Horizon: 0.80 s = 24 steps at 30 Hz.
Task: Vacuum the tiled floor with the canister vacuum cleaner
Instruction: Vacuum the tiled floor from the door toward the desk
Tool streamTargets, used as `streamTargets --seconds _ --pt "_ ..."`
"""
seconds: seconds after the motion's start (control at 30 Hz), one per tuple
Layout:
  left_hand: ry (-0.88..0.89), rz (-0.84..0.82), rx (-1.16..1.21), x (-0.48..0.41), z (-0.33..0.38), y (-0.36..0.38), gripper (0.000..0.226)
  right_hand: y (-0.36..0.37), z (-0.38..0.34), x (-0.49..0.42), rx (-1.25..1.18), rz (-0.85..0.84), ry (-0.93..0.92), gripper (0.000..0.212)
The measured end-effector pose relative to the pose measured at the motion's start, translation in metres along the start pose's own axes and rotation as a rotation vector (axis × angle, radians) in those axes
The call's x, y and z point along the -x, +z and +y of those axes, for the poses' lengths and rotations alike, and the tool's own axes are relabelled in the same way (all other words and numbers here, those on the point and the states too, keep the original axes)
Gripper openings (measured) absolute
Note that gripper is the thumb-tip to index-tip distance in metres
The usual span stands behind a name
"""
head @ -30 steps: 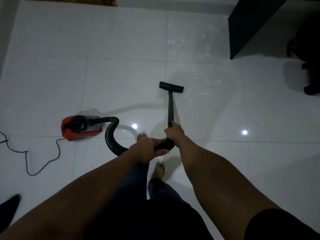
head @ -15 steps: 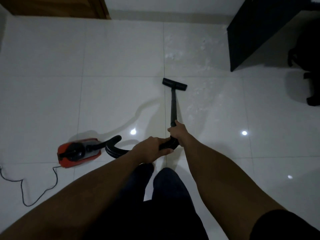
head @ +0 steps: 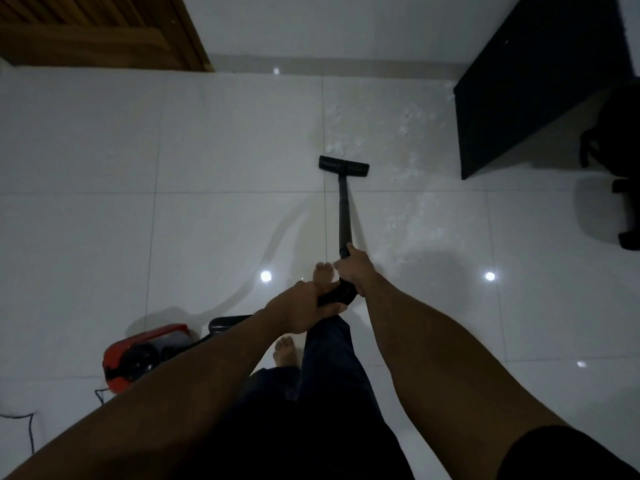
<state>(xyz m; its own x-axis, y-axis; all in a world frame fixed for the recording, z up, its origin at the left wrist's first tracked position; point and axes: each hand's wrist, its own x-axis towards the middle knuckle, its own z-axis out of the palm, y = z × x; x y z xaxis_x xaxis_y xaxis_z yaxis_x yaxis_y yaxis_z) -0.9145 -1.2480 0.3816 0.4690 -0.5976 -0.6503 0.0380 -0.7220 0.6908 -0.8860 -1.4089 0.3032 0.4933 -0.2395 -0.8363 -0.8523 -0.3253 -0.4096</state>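
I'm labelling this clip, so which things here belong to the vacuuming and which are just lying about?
In the job: red canister, power cord, hose in the left hand, wand in the right hand, floor head, white debris, tiled floor.
Just there: wooden door, black cabinet, chair base.

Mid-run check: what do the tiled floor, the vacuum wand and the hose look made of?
Tiled floor: likely glazed ceramic or porcelain, glossy; sharp light reflections, thin grout lines. Wand: smooth black tube, dull sheen; plastic or painted metal, cannot tell. Hose: black flexible plastic, apparently; ribbed, curving.
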Motion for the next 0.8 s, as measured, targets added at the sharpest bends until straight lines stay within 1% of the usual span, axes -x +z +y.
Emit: streamTargets --seconds 0.1,0.27,0.43,0.53,0.6,0.7,0.73,0.8 --pt "-0.022 0.012 0.025 -0.029 0.007 -0.031 0.05 -0.019 -0.032 -0.026 0.054 -0.012 -0.02 0.08" --pt "-0.055 0.033 0.056 -0.071 0.032 -0.078 0.055 -0.05 -0.083 -0.066 0.124 -0.025 -0.026 0.077" --pt "-0.07 0.078 0.128 -0.111 0.04 -0.122 0.05 -0.071 -0.135 -0.105 0.187 -0.024 -0.045 0.074" --pt "-0.093 0.105 0.158 -0.128 0.04 -0.149 0.047 -0.078 -0.167 -0.121 0.186 -0.028 -0.055 0.074" --pt "-0.111 0.12 0.184 -0.139 0.038 -0.168 0.052 -0.082 -0.189 -0.132 0.172 -0.024 -0.048 0.075" --pt "-0.127 0.142 0.103 -0.163 0.022 -0.19 0.074 -0.086 -0.218 -0.146 0.162 -0.018 -0.033 0.075" --pt "-0.135 0.139 0.083 -0.17 0.016 -0.194 0.076 -0.087 -0.224 -0.15 0.16 -0.018 -0.033 0.075" --pt "-0.159 0.103 0.07 -0.187 0.004 -0.203 0.07 -0.09 -0.241 -0.157 0.155 -0.019 -0.029 0.075"
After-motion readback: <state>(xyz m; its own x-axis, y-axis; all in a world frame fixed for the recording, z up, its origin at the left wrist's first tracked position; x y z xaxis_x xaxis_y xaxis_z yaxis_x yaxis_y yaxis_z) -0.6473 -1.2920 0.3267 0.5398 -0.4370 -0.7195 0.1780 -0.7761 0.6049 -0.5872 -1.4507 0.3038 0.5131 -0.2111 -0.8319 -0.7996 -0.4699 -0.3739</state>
